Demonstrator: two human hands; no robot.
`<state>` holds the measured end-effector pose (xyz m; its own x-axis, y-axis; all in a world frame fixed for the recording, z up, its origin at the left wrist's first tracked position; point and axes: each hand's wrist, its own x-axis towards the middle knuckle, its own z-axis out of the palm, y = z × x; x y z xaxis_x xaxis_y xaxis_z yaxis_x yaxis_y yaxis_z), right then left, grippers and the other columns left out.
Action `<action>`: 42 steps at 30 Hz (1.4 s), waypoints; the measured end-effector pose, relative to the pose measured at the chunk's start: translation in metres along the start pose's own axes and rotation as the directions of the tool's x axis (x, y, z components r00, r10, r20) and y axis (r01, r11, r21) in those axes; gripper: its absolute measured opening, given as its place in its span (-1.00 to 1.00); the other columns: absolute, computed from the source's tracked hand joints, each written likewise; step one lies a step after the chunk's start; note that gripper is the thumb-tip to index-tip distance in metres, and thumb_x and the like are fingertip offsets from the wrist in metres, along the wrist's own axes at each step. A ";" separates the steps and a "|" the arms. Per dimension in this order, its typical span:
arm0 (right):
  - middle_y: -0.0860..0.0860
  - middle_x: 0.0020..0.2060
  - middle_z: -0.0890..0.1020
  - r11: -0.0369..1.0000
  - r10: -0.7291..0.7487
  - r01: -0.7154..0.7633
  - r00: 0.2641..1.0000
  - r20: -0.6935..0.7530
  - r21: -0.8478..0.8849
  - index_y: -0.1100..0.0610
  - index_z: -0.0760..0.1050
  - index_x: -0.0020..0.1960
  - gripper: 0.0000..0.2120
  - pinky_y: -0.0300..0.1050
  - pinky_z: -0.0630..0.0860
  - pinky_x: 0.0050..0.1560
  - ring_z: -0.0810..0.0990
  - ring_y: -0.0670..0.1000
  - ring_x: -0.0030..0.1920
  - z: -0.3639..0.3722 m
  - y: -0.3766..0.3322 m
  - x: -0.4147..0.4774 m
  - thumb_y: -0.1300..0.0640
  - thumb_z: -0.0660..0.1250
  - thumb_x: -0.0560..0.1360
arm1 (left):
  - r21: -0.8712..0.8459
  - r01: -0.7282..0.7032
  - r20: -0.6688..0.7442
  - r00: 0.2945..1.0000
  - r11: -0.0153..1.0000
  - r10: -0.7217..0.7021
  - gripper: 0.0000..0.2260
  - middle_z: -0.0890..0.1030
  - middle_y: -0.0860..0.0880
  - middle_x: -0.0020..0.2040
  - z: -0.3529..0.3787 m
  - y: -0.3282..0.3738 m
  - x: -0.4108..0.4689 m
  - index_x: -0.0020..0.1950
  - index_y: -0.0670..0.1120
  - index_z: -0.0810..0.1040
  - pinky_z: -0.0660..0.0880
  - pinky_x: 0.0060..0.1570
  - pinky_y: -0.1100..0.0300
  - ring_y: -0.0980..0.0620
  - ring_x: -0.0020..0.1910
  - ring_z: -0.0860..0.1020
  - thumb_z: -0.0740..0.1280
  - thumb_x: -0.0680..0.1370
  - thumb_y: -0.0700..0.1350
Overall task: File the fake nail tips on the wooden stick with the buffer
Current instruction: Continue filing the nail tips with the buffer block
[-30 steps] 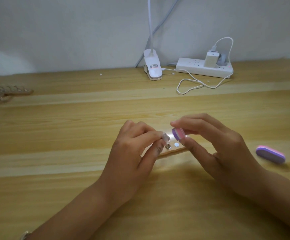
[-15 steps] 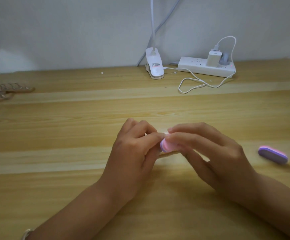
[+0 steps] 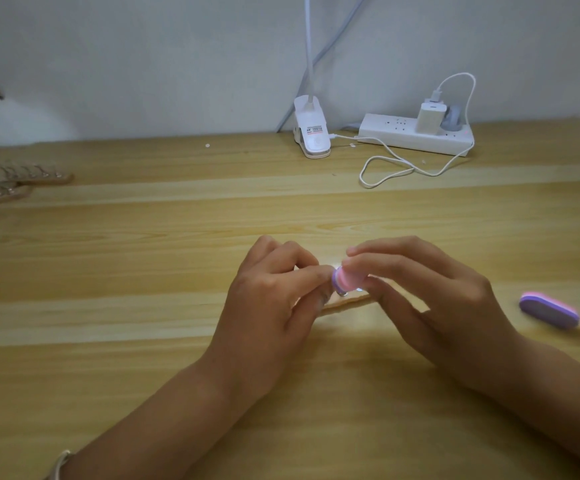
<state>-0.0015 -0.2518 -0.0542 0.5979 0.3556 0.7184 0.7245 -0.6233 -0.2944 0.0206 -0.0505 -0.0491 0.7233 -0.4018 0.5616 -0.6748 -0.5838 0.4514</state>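
A wooden stick (image 3: 345, 302) carrying clear fake nail tips lies at the middle of the table, mostly hidden by my hands. My left hand (image 3: 274, 299) pinches its left end between thumb and forefinger. My right hand (image 3: 430, 296) grips a small pink and purple buffer (image 3: 345, 279) between thumb and fingers. The buffer's end sits against the nail tips right beside my left fingertips. A bright lamp spot lights that area.
A second pink and purple buffer (image 3: 549, 310) lies at the right. More sticks with nail tips (image 3: 11, 183) lie at the far left. At the back stand a white clip lamp (image 3: 311, 133) and a power strip (image 3: 416, 133) with charger and looping cable (image 3: 385, 168).
The buffer has moved back and forth over the nail tips: left against my left fingers half a second ago, now slightly right and lifted. My left hand has kept its hold.
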 end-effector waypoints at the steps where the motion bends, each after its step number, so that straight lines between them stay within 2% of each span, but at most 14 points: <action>1: 0.11 0.08 0.65 1.000 -0.019 0.019 1.000 0.009 0.008 0.27 0.65 0.11 -0.83 -0.12 0.55 0.15 0.64 0.03 0.09 0.002 -0.003 -0.001 0.37 0.33 0.57 | 0.001 -0.004 0.003 1.000 1.000 0.004 -0.85 0.56 0.07 -0.19 0.000 0.000 0.000 -0.02 -0.05 0.71 0.29 -0.10 0.30 0.03 -0.16 0.39 0.34 0.56 -0.11; 4: 0.11 0.08 0.65 0.998 -0.058 0.057 0.998 0.035 0.008 0.28 0.66 0.10 -0.82 -0.12 0.55 0.14 0.65 0.05 0.09 0.004 -0.005 -0.002 0.39 0.32 0.57 | 0.014 -0.010 0.001 1.000 1.000 0.010 -0.85 0.56 0.07 -0.19 -0.001 -0.001 -0.001 -0.01 -0.06 0.71 0.29 -0.10 0.29 0.03 -0.16 0.38 0.34 0.56 -0.11; 8: 0.12 0.03 0.66 1.000 0.025 -0.025 1.000 0.003 0.005 0.28 0.65 0.09 -0.83 -0.07 0.57 0.10 0.66 0.06 0.05 -0.001 0.002 0.001 0.39 0.34 0.55 | 0.029 0.008 0.005 1.000 1.000 -0.008 -0.87 0.56 0.07 -0.20 0.000 0.000 0.000 -0.06 -0.05 0.71 0.29 -0.09 0.29 0.02 -0.16 0.40 0.36 0.52 -0.19; 13: 0.13 0.07 0.66 0.997 -0.071 0.070 0.996 0.048 0.027 0.29 0.66 0.10 -0.82 -0.10 0.56 0.11 0.66 0.08 0.07 0.006 -0.006 -0.003 0.38 0.31 0.58 | 0.046 0.004 -0.009 1.000 0.999 -0.003 -0.86 0.57 0.05 -0.19 -0.001 -0.001 -0.001 0.00 -0.06 0.71 0.27 -0.08 0.37 0.03 -0.15 0.38 0.37 0.52 -0.18; 17: 0.11 0.03 0.66 1.000 0.030 -0.030 1.000 -0.001 0.004 0.27 0.65 0.09 -0.83 -0.06 0.57 0.10 0.66 0.05 0.05 -0.003 0.004 0.001 0.38 0.34 0.55 | 0.050 0.000 -0.015 1.000 0.999 0.001 -0.87 0.55 0.06 -0.19 0.000 0.000 0.000 -0.06 -0.06 0.71 0.27 -0.06 0.35 0.03 -0.15 0.38 0.35 0.54 -0.16; 22: 0.12 0.06 0.66 0.996 -0.090 0.089 0.995 0.041 0.028 0.30 0.66 0.10 -0.83 -0.09 0.56 0.10 0.66 0.08 0.07 0.007 -0.009 -0.003 0.40 0.32 0.58 | 0.045 -0.024 -0.022 0.999 0.999 0.025 -0.79 0.58 0.03 -0.18 -0.001 -0.002 0.000 0.00 -0.07 0.71 0.27 -0.11 0.31 0.00 -0.16 0.39 0.28 0.55 -0.08; 27: 0.12 0.01 0.66 1.000 0.010 -0.010 1.000 -0.010 -0.026 0.29 0.65 0.07 -0.85 -0.07 0.57 0.09 0.66 0.06 0.03 -0.005 0.006 0.001 0.36 0.35 0.55 | 0.049 -0.020 -0.031 0.999 0.999 0.021 -0.87 0.55 0.07 -0.19 0.000 -0.001 0.000 -0.06 -0.05 0.70 0.29 -0.06 0.32 0.02 -0.15 0.38 0.34 0.55 -0.15; 32: 0.14 0.03 0.66 0.994 -0.087 0.090 0.995 0.055 -0.059 0.30 0.66 0.09 -0.82 -0.10 0.56 0.09 0.65 0.08 0.05 0.002 0.000 -0.003 0.41 0.35 0.54 | 0.062 -0.030 -0.034 0.999 0.998 0.032 -0.86 0.56 0.08 -0.17 0.000 -0.006 -0.001 -0.03 -0.04 0.70 0.27 -0.06 0.36 0.06 -0.14 0.37 0.34 0.54 -0.17; 38: 0.11 0.01 0.67 0.999 -0.027 0.027 1.000 0.008 -0.038 0.28 0.66 0.07 -0.84 -0.05 0.56 0.06 0.66 0.07 0.02 -0.005 0.005 0.001 0.32 0.31 0.59 | 0.051 -0.040 -0.027 0.999 0.998 0.041 -0.87 0.55 0.09 -0.18 0.001 -0.005 -0.001 -0.06 -0.03 0.70 0.27 -0.05 0.36 0.07 -0.13 0.37 0.35 0.54 -0.15; 42: 0.14 0.03 0.67 0.993 -0.102 0.105 0.993 0.060 -0.051 0.30 0.66 0.10 -0.82 -0.06 0.57 0.05 0.66 0.10 0.04 0.001 -0.002 -0.003 0.41 0.34 0.55 | 0.061 -0.037 -0.042 0.998 0.997 0.039 -0.87 0.57 0.08 -0.18 0.001 -0.006 -0.002 -0.01 -0.06 0.71 0.26 -0.08 0.38 0.08 -0.14 0.35 0.37 0.52 -0.18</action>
<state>-0.0043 -0.2509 -0.0561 0.5403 0.4589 0.7053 0.7648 -0.6173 -0.1843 0.0236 -0.0468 -0.0532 0.6893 -0.3944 0.6077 -0.6909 -0.6104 0.3874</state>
